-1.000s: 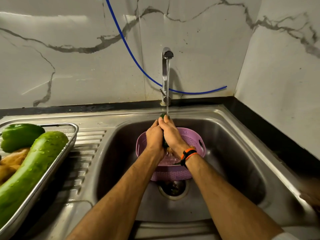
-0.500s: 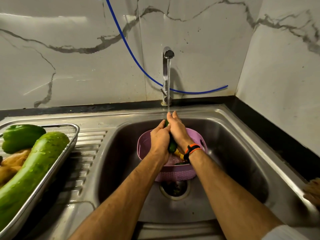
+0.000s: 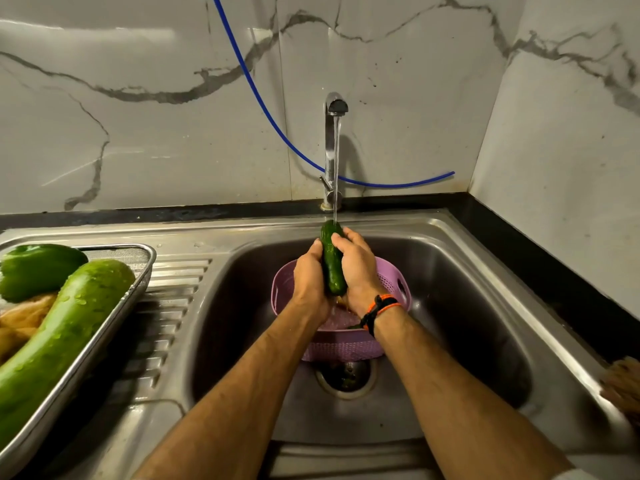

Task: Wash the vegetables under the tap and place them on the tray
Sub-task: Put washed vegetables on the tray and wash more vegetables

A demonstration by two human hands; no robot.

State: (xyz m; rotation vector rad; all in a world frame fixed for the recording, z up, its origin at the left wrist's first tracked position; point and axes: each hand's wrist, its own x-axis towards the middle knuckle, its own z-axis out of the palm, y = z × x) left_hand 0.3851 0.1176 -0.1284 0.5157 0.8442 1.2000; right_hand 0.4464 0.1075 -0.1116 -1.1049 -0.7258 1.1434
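Note:
A dark green cucumber (image 3: 331, 261) stands nearly upright under the running tap (image 3: 333, 147), its tip in the water stream. My left hand (image 3: 310, 282) grips its left side and my right hand (image 3: 356, 268) grips its right side, fingers curled over the top. Both hands hover above a purple basket (image 3: 394, 289) in the sink (image 3: 467, 306). The steel tray (image 3: 104, 327) on the left drainboard holds a long wet green gourd (image 3: 65, 334), a green pepper (image 3: 38, 268) and a brownish vegetable (image 3: 20, 320).
A blue hose (image 3: 263, 98) hangs along the marble wall behind the tap. The drain (image 3: 346, 377) lies just in front of the basket. A brown fibrous thing (image 3: 623, 386) rests on the sink's right rim. Black counter edging runs behind and to the right.
Both hands have lifted the cucumber higher out of the basket, so much more of it shows and its tip now meets the water stream.

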